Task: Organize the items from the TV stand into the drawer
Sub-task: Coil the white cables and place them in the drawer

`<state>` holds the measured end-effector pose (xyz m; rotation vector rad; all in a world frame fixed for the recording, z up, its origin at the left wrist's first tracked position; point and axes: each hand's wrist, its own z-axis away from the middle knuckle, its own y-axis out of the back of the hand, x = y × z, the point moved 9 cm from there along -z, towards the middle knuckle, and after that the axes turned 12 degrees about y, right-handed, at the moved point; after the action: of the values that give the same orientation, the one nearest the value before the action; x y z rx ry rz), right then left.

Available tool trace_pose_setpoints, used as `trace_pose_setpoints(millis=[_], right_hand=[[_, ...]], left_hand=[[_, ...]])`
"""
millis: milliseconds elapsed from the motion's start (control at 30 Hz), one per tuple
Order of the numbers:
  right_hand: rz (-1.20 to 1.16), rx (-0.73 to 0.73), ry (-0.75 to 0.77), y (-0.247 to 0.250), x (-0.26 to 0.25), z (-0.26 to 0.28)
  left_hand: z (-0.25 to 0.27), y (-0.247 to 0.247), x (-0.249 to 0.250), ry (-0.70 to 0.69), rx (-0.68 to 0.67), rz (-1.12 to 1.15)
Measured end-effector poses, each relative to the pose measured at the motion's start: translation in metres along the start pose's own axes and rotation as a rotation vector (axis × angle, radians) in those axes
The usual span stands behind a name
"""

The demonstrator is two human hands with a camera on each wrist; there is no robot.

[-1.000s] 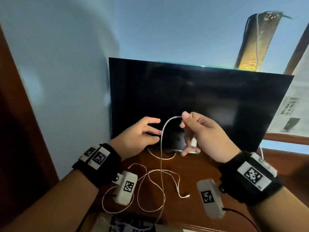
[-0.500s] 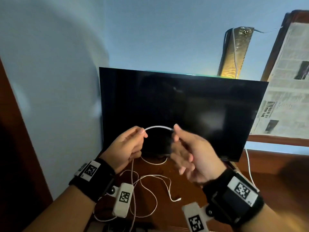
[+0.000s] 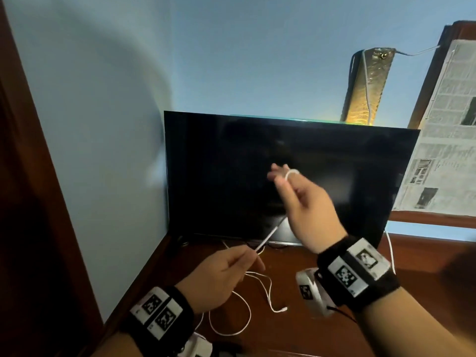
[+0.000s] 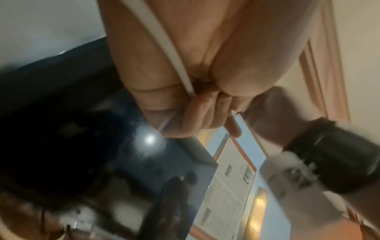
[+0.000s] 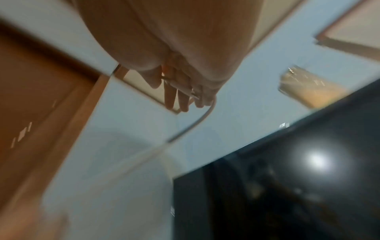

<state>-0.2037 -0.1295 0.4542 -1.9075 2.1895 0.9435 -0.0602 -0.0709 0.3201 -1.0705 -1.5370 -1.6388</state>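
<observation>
While the right hand is up in front of the dark TV, it's got the white cable looped over its fingertips, thumb and forefinger pinching it and the other fingers sticking out fairly straight. The right wrist view is blurry but you can make out the cable curling off those fingers and trailing down. From there the cable runs in a tight straight line down to the left hand, which sits lower, just above the wooden TV stand. That hand pinches the cable too, and in the left wrist view the cord runs along the palm with the fingers curled in on it.

The rest of the cable is lying in loose loops on the stand top below the left hand, with the little plug end resting free on the wood between the two wrists. Behind the TV there's a blue wall, and newspaper covers something off to the right.
</observation>
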Motion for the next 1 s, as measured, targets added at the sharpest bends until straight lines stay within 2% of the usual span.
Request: trace_pose_setpoints(millis=[67, 100, 200, 267, 300, 367, 467, 567, 600, 667, 733, 767, 833, 900, 933, 1000], right_hand=[[0.155, -0.186, -0.048, -0.024, 0.028, 0.024], [0.113, -0.264, -0.138, -0.037, 0.040, 0.039], [-0.290, -0.369, -0.428, -0.073, 0.036, 0.082], [-0.555, -0.364, -0.472, -0.083, 0.007, 0.088], [-0.693, -0.339, -0.459, -0.083, -0.009, 0.084], [-0.945, -0.235, -0.475, -0.078, -0.035, 0.070], [-1.163, 0.067, -0.499, -0.051, -0.046, 0.044], [-1.217, 0.369, -0.389, -0.007, -0.035, 0.021], [-1.183, 0.423, -0.350, 0.005, -0.026, 0.015], [-0.958, 0.430, -0.245, 0.022, -0.008, 0.009], [-0.517, 0.310, -0.142, 0.027, 0.009, 0.012], [-0.271, 0.203, -0.118, 0.024, 0.018, 0.016], [0.065, -0.067, -0.178, 0.003, 0.049, 0.035], [0.138, -0.340, -0.344, -0.028, 0.076, 0.066], [0.108, -0.425, -0.430, -0.042, 0.083, 0.082], [-0.116, -0.480, -0.594, -0.066, 0.078, 0.106]], left_hand=[[0.010, 0.016, 0.020, -0.059, 0.108, -0.185], [0.014, 0.027, 0.032, -0.088, 0.176, -0.262], [0.023, 0.062, 0.067, -0.174, 0.403, -0.466], [0.017, 0.073, 0.073, -0.191, 0.455, -0.539], [0.009, 0.074, 0.069, -0.178, 0.443, -0.531], [-0.006, 0.070, 0.053, -0.136, 0.364, -0.376], [-0.022, 0.049, 0.025, -0.071, 0.251, -0.165], [-0.022, 0.022, -0.009, 0.065, 0.178, -0.128], [-0.018, 0.011, -0.018, 0.100, 0.120, -0.117], [-0.007, -0.011, -0.025, 0.125, 0.012, -0.129], [0.006, -0.018, -0.017, 0.103, -0.009, -0.181], [0.012, -0.017, -0.008, 0.084, 0.011, -0.225], [0.020, -0.005, 0.014, 0.028, 0.108, -0.348], [0.025, 0.017, 0.037, -0.052, 0.288, -0.510], [0.026, 0.030, 0.048, -0.091, 0.385, -0.571], [0.023, 0.050, 0.062, -0.151, 0.530, -0.644]])
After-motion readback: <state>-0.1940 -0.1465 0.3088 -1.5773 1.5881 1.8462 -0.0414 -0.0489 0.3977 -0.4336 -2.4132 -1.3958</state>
